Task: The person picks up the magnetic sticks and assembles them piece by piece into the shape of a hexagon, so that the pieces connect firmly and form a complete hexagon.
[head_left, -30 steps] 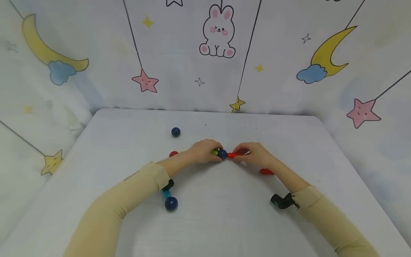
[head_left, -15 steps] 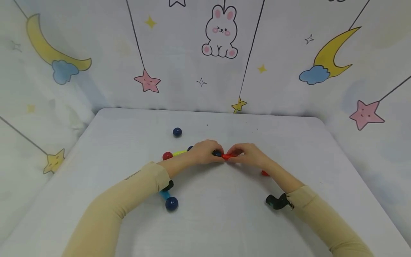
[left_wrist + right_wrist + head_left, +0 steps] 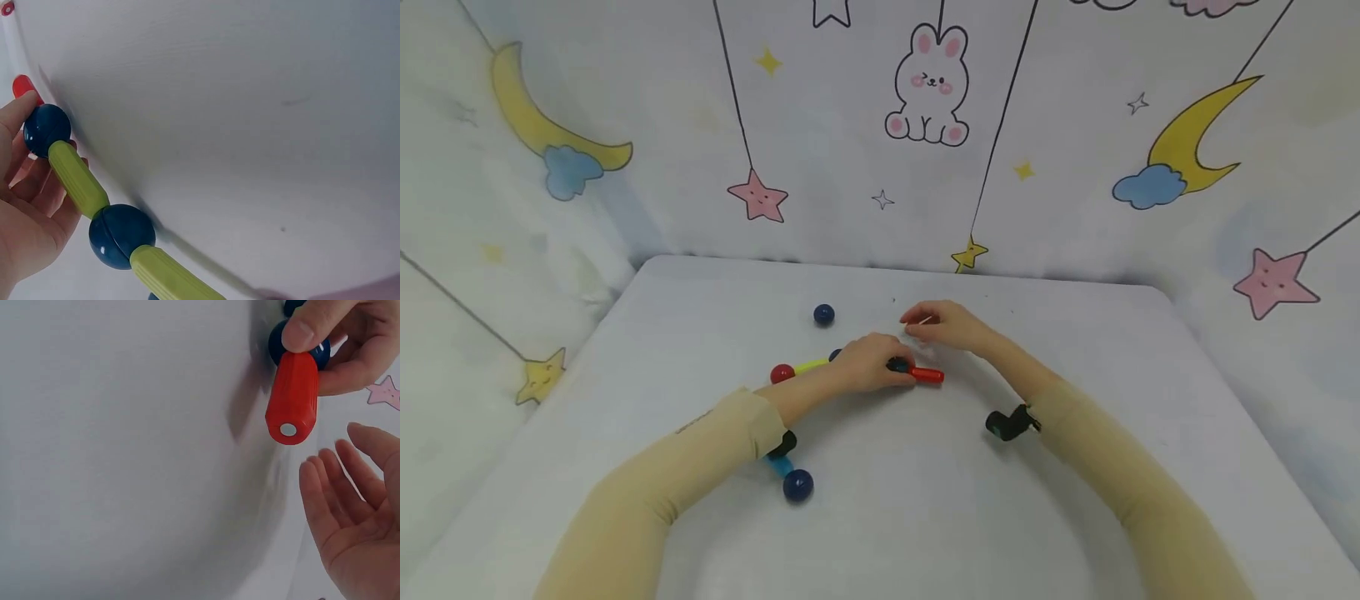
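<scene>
My left hand (image 3: 874,363) grips a blue ball (image 3: 47,128) at the end of a chain of magnetic sticks and balls. A red magnetic stick (image 3: 292,394) juts from that ball, its silver end facing out. Behind the ball come a yellow-green stick (image 3: 78,178), another blue ball (image 3: 122,236) and a second yellow-green stick (image 3: 172,275). In the head view, a red ball (image 3: 782,373) shows at the chain's far left, partly beside my forearm. My right hand (image 3: 951,325) is apart from the chain, fingers loosely extended and holding nothing.
A loose blue ball (image 3: 823,314) lies toward the back of the white table (image 3: 910,517). Nearer, a light-blue stick (image 3: 780,467) with a dark blue ball (image 3: 798,485) lies by my left sleeve. A printed cloth (image 3: 820,125) hangs behind the table.
My right hand has let go of the red stick and moved toward the back of the table. The stick now stays on the ball in my left hand. The right forearm now covers the other red stick.
</scene>
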`<control>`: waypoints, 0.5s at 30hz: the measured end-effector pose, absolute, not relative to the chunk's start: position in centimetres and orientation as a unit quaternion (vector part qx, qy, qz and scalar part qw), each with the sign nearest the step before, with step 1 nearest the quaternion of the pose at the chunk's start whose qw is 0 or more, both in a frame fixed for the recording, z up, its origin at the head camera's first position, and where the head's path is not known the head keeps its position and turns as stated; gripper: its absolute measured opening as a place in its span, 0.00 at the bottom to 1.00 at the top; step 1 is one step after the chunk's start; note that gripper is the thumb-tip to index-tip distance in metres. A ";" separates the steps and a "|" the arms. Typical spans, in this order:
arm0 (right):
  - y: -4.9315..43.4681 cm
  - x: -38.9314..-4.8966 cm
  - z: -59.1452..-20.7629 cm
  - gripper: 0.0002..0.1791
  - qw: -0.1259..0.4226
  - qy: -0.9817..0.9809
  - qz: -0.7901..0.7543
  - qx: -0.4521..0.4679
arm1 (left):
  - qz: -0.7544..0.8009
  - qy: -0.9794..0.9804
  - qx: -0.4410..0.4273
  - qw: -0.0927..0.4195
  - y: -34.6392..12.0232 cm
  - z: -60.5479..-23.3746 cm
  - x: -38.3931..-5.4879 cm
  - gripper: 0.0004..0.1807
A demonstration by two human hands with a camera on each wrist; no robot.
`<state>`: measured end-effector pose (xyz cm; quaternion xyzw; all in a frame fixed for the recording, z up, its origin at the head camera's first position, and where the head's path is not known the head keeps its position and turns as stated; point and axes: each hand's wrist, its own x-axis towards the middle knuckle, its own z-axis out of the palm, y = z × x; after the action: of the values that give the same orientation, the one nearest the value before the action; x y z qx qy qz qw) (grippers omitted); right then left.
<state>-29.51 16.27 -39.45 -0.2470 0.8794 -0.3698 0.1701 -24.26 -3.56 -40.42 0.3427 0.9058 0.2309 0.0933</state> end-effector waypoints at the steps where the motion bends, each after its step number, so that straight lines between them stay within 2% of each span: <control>1: 15.6 -30.2 -39.6 0.19 0.179 0.877 -0.371 -0.249 | 0.233 0.905 0.344 0.093 -3.8 -40.5 -24.2 0.11; 5: 13.1 -32.4 -40.3 0.22 0.199 0.874 -0.353 -0.267 | 0.238 0.904 0.344 0.092 -4.5 -40.6 -24.1 0.11; 9: 10.7 -34.3 -40.9 0.24 0.195 0.882 -0.320 -0.286 | 0.237 0.907 0.335 0.089 -5.2 -40.7 -24.0 0.10; 15: 7.3 -35.5 -40.4 0.26 0.200 0.882 -0.293 -0.310 | 0.243 0.906 0.340 0.075 -6.0 -40.9 -24.3 0.09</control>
<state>-35.46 7.33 -40.37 -0.3102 0.8820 -0.2932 0.1997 -24.34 -5.99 -40.88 0.3398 0.9055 0.2428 0.0750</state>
